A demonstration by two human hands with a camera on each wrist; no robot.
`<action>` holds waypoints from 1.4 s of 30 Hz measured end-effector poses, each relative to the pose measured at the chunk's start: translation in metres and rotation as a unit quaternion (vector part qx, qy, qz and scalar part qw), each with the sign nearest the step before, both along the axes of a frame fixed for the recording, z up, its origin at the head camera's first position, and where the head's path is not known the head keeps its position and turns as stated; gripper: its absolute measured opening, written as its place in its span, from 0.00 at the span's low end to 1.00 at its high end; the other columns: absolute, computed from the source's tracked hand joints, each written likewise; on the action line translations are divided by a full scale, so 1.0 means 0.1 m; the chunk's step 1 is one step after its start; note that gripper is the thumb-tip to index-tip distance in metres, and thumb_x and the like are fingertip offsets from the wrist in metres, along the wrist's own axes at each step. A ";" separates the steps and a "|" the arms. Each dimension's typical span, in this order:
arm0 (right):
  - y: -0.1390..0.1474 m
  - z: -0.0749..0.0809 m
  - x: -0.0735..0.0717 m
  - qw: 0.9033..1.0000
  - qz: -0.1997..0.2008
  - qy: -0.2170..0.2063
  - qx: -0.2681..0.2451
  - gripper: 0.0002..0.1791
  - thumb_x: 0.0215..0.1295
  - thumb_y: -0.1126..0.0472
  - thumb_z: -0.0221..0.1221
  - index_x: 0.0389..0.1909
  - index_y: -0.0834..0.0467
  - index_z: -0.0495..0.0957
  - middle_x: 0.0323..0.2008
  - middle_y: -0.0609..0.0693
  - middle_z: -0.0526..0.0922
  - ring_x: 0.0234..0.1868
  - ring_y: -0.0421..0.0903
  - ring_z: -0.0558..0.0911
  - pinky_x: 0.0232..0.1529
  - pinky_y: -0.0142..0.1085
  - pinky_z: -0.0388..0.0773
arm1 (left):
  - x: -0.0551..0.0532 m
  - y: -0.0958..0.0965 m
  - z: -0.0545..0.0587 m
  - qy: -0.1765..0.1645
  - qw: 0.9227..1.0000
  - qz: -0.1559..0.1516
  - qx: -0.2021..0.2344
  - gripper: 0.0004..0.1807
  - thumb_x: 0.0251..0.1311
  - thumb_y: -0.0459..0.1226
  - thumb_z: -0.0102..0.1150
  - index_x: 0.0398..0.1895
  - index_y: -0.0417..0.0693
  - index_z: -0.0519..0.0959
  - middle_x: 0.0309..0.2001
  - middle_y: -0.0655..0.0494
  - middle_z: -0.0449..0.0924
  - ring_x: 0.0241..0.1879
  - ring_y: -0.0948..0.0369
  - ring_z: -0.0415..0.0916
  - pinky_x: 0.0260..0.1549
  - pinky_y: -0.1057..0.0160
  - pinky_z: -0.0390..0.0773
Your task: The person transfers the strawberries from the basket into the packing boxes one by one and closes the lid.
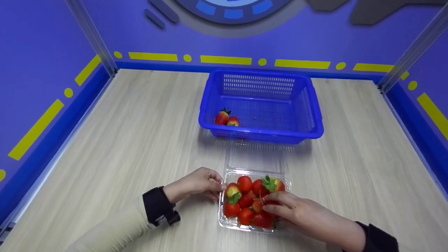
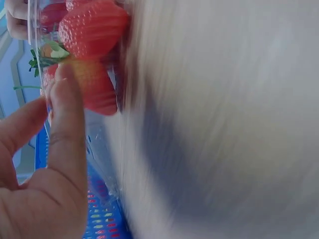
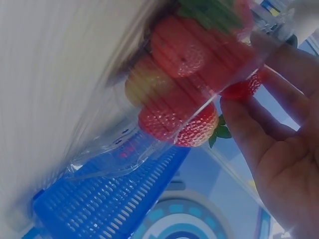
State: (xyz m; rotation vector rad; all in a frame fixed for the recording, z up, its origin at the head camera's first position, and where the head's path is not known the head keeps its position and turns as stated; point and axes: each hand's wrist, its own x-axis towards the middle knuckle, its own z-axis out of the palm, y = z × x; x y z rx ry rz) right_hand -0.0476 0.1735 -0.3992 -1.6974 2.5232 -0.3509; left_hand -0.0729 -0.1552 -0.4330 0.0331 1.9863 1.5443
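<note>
A clear plastic box (image 1: 241, 228) filled with several red strawberries (image 1: 246, 216) stands at the front of the table, its transparent lid (image 1: 253, 159) folded back toward the basket. At the box's left edge, my left hand (image 1: 197, 183) pinches the rim between thumb and fingers. My right hand (image 1: 297, 211) reaches over the right side of the box. Its thumb and fingers grip a strawberry (image 3: 242, 88) at the top of the pile, as the right wrist view shows; the fingers partly cover that fruit in the head view.
Behind the box stands a blue perforated basket (image 1: 260, 132) with two strawberries (image 1: 222, 118) in its front left corner. The lid's far end reaches the basket's front. Blue panels (image 1: 168, 38) enclose the wooden table (image 1: 147, 115) at the back and sides.
</note>
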 end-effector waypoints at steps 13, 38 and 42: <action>-0.01 0.24 -0.17 0.980 0.036 0.144 -0.129 0.29 0.44 0.67 0.76 0.51 0.55 0.81 0.49 0.50 0.83 0.47 0.44 0.86 0.46 0.30 0.87 | -0.10 -0.26 0.57 0.225 0.957 -0.076 -0.169 0.25 0.73 0.44 0.56 0.64 0.35 0.76 0.58 0.39 0.84 0.59 0.45 0.82 0.61 0.47 0.82; -0.81 1.66 -1.89 0.991 -0.078 0.032 -0.102 0.19 0.65 0.70 0.66 0.56 0.67 0.80 0.56 0.63 0.83 0.60 0.62 0.81 0.64 0.56 0.79 | -1.50 -0.56 1.86 0.271 0.931 0.062 -0.235 0.27 0.72 0.41 0.56 0.71 0.41 0.73 0.68 0.41 0.77 0.66 0.48 0.76 0.65 0.51 0.78; -1.04 1.65 -2.18 0.992 -0.115 -0.018 -0.048 0.21 0.66 0.67 0.65 0.59 0.65 0.80 0.59 0.63 0.82 0.62 0.61 0.79 0.67 0.55 0.77 | -1.75 -0.58 1.61 0.243 0.933 0.084 -0.251 0.27 0.70 0.39 0.58 0.69 0.36 0.73 0.66 0.38 0.78 0.61 0.45 0.80 0.60 0.53 0.82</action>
